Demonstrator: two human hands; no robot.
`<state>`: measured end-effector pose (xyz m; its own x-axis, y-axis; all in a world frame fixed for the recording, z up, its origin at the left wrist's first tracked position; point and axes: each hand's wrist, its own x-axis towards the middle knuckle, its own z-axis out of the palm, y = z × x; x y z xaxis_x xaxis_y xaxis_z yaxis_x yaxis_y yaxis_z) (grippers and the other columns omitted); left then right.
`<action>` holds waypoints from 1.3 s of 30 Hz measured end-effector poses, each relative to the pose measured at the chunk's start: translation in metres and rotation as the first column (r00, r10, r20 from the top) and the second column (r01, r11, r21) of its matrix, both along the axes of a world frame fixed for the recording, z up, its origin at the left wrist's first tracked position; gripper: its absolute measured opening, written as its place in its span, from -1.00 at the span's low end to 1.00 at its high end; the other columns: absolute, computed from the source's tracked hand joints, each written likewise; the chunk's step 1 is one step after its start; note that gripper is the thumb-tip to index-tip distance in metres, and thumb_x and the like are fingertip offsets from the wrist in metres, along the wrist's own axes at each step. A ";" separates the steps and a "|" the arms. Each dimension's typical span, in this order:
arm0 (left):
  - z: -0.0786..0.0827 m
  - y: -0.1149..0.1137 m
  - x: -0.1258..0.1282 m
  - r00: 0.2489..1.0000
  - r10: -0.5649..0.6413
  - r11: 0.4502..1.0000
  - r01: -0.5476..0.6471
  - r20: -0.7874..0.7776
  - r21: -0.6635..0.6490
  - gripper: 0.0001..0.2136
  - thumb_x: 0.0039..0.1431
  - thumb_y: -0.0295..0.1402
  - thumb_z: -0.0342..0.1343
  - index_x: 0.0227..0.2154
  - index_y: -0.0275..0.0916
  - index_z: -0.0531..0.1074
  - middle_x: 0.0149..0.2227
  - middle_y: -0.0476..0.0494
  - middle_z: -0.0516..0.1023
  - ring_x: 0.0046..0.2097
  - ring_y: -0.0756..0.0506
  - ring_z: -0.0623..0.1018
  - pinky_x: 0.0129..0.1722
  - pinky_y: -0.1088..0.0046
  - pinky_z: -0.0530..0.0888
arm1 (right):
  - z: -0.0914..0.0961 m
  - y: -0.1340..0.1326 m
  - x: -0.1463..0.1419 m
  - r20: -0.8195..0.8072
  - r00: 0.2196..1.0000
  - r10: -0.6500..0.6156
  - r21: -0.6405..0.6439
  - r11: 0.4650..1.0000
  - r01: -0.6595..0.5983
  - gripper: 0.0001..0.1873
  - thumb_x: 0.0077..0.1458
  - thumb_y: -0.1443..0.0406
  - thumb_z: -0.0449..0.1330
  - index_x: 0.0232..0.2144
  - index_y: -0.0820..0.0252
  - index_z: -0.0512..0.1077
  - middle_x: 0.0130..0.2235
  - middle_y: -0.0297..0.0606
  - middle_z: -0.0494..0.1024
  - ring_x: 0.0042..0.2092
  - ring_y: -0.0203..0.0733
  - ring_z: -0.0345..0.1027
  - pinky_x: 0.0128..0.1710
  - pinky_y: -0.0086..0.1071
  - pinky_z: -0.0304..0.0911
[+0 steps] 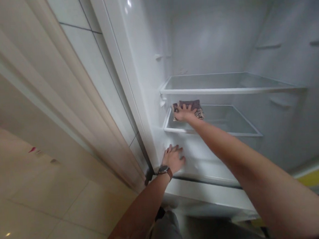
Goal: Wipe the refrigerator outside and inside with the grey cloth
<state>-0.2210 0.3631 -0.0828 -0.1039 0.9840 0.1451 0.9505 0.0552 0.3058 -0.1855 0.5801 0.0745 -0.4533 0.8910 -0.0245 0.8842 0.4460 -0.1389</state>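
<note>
A patterned brown and beige cloth (192, 105) lies folded on the left part of the lower glass shelf (225, 116) inside a white refrigerator. On top of it, my right hand (185, 112) presses down with its fingers bent over the cloth, the arm reaching in from the lower right. My left hand (174, 158), with a watch (164, 169) on its wrist, is lower down by the inner left wall. Its fingers are spread and hold nothing. Whether its fingertips rest on the wall or the floor of the compartment I cannot tell.
Above my right hand runs the upper glass shelf (208, 82). Shelf supports (268, 46) stick out from the side walls. The refrigerator's left side wall (133, 63) stands beside a tiled wall (88, 40) and a door frame (72, 92). Floor tiles (45, 211) show at lower left.
</note>
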 end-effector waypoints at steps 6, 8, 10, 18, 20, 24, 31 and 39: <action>0.001 0.001 -0.001 1.000 0.008 0.999 -0.008 -0.017 -0.032 -0.50 0.31 -0.17 0.06 0.30 -0.04 0.36 0.40 -0.03 0.28 0.43 -0.33 0.16 0.36 0.05 0.22 | 0.004 -0.043 -0.019 -0.064 0.995 0.082 -0.016 0.996 -0.083 -0.23 0.27 -0.07 -0.20 0.46 -0.05 0.02 0.52 -0.15 -0.15 0.48 0.42 -0.36 0.29 0.55 -0.33; 0.000 0.002 -0.001 1.000 0.015 0.999 -0.015 -0.015 -0.040 -0.50 0.31 -0.18 0.06 0.30 -0.02 0.36 0.41 0.00 0.27 0.44 -0.32 0.16 0.36 0.06 0.23 | 0.007 -0.044 -0.004 -0.072 0.993 0.089 -0.037 0.995 -0.091 -0.25 0.26 -0.08 -0.18 0.44 -0.12 0.05 0.52 -0.20 -0.14 0.48 0.41 -0.35 0.30 0.54 -0.32; -0.001 0.003 -0.001 1.000 0.025 0.999 -0.026 -0.016 -0.038 -0.51 0.31 -0.18 0.07 0.29 0.00 0.37 0.41 0.03 0.27 0.44 -0.32 0.16 0.36 0.06 0.23 | 0.010 -0.041 0.016 -0.078 0.994 0.077 -0.057 0.995 -0.081 -0.25 0.25 -0.11 -0.16 0.43 -0.17 0.07 0.52 -0.23 -0.12 0.47 0.41 -0.33 0.30 0.53 -0.30; -0.003 0.004 -0.003 0.998 0.027 0.999 -0.030 -0.050 -0.045 -0.49 0.32 -0.13 0.05 0.31 0.04 0.35 0.42 0.04 0.25 0.45 -0.29 0.15 0.37 0.09 0.21 | 0.011 -0.014 0.139 -0.037 0.988 -0.150 0.012 0.989 0.151 -0.26 0.28 -0.16 -0.16 0.42 -0.23 0.09 0.50 -0.17 -0.06 0.43 0.46 -0.19 0.27 0.51 -0.23; -0.003 0.004 -0.002 0.998 0.038 0.998 -0.041 -0.048 -0.050 -0.49 0.32 -0.14 0.04 0.31 0.04 0.36 0.42 0.05 0.25 0.46 -0.28 0.14 0.38 0.10 0.19 | 0.010 -0.009 0.176 -0.022 0.979 -0.203 0.061 0.977 0.204 -0.26 0.27 -0.18 -0.16 0.41 -0.23 0.12 0.48 -0.15 -0.02 0.40 0.50 -0.16 0.26 0.52 -0.22; -0.002 0.004 0.000 0.999 0.041 0.998 -0.042 -0.032 -0.045 -0.49 0.31 -0.15 0.03 0.31 0.04 0.37 0.42 0.06 0.25 0.45 -0.28 0.14 0.38 0.09 0.19 | 0.008 -0.001 0.220 0.000 0.953 -0.302 0.094 0.949 0.301 -0.24 0.20 -0.27 -0.10 0.38 -0.36 0.14 0.47 -0.22 0.01 0.37 0.61 -0.14 0.23 0.54 -0.20; -0.006 0.005 0.000 0.999 0.033 0.999 -0.033 -0.001 -0.001 -0.49 0.29 -0.15 0.03 0.29 0.00 0.39 0.41 0.01 0.28 0.44 -0.31 0.16 0.37 0.06 0.19 | 0.007 -0.001 0.215 0.013 0.952 -0.305 0.085 0.949 0.303 -0.26 0.21 -0.24 -0.13 0.39 -0.37 0.11 0.45 -0.19 0.00 0.37 0.59 -0.11 0.24 0.53 -0.19; -0.008 0.005 0.000 0.999 0.019 1.000 -0.019 0.032 0.019 -0.49 0.28 -0.15 0.04 0.28 -0.03 0.40 0.40 -0.03 0.30 0.43 -0.34 0.16 0.37 0.07 0.18 | 0.004 -0.019 0.173 0.043 0.959 -0.279 0.083 0.958 0.275 -0.30 0.23 -0.17 -0.10 0.37 -0.33 0.14 0.45 -0.19 0.03 0.37 0.52 -0.08 0.24 0.55 -0.22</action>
